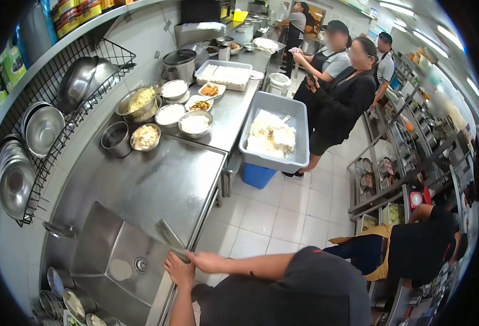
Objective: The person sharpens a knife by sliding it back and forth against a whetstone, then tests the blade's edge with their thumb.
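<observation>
My right hand (209, 262) is wrapped round the handle end of a wide-bladed knife (170, 234), whose blade points up and left over the sink's right edge. Just beside it, my left hand (180, 270) is at the counter edge with bent fingers close together near the base of the blade. Whatever lies under those fingers is too small to make out. Below and left of the blade is the steel sink (95, 247), with a drain and a pale round patch on its bottom.
Bowls of food (195, 124) stand at the counter's back. A grey tub (276, 158) sits on a blue container right of the counter. Several people stand beyond; one person (418, 244) bends by the right shelves. A wire rack (60, 136) hangs at left.
</observation>
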{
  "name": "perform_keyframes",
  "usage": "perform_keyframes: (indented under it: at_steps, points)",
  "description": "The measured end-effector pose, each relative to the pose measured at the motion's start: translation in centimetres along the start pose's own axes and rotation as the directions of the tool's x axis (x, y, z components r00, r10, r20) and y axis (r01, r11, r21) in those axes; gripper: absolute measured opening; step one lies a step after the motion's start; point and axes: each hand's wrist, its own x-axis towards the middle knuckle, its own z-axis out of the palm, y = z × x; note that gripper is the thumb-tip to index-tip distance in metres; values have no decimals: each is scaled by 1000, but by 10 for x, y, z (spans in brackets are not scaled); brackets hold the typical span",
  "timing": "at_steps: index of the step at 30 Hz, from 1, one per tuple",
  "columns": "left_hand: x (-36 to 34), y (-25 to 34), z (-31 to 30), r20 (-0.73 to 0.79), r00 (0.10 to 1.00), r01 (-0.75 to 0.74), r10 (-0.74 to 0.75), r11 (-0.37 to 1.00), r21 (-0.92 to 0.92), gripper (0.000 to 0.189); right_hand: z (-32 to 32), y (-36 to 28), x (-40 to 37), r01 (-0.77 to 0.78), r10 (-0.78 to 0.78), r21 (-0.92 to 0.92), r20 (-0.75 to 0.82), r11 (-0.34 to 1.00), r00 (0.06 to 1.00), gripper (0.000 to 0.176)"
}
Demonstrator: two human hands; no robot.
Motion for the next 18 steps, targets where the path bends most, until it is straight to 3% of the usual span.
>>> perform_keyframes:
  at_steps: [1,3,7,10,13,18]
  points:
    - [-1,1,-13,68,997,-39,38,999,21,82,-7,-1,23,-10,10,2,1,1000,1000,54]
    - [0,10,-17,48,999,-18,18,1000,-10,83,-20,-1,75,-57,52,-89,-58,994,997,57]
    - [1,-1,1,26,1000,18,-18,1000,12,88,23,16,6,18,-24,-80,-74,997,997,58]
    - [1,4,-3,19,999,25,-26,1000,11,88,13,17,-3,82,-84,-38,-47,996,995,59]
    - [-1,7,-14,15,1000,-14,15,1000,-13,85,-19,1,61,-1,-1,-28,-70,1000,998,59]
    - [3,11,-15,33,999,12,-12,1000,-3,84,32,31,1,77,-78,-15,-91,997,993,62]
